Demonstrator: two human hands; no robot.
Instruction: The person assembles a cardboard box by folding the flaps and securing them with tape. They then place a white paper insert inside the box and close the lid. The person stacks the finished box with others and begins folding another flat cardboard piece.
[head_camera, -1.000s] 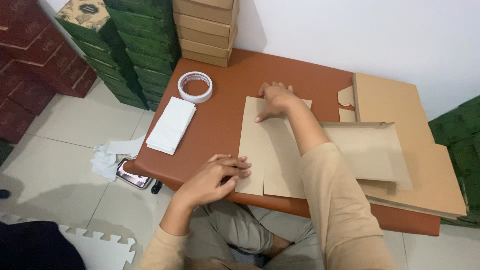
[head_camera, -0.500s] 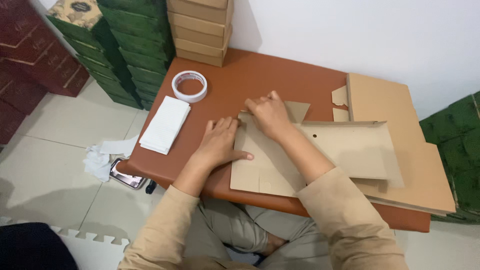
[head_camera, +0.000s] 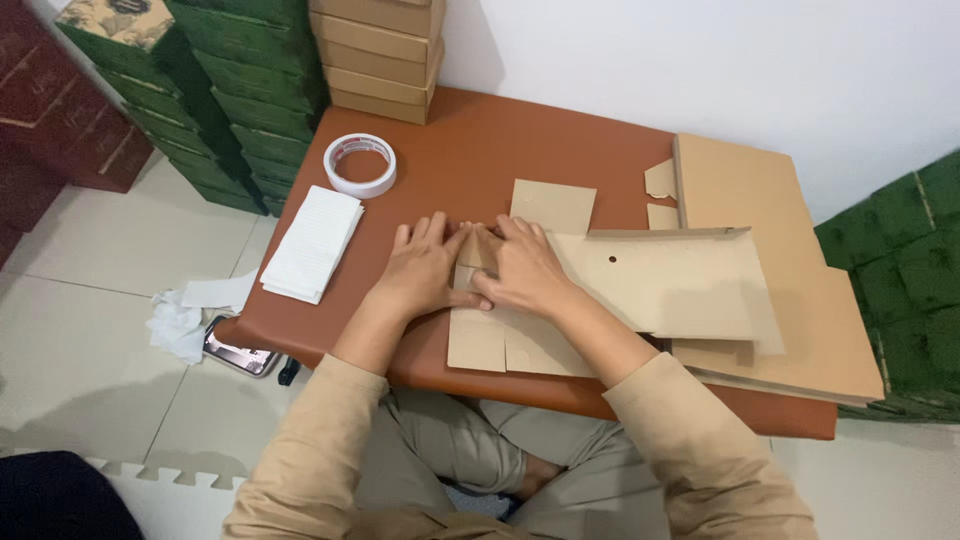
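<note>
Both hands press flat on a cardboard sheet (head_camera: 520, 335) lying on the front part of the brown table (head_camera: 560, 150). Left hand (head_camera: 425, 268) and right hand (head_camera: 522, 268) touch side by side, fingers extended, gripping nothing. A tape roll (head_camera: 359, 165) and white paper stack (head_camera: 313, 243) lie to the left; stacked cardboard (head_camera: 780, 290) to the right.

Flat brown cardboard box blank (head_camera: 520, 335), unfolded on the table's near edge, upper flap seemingly creased

One tape roll (head_camera: 360, 165), one white paper stack (head_camera: 313, 243), two hands (head_camera: 425, 268).
</note>
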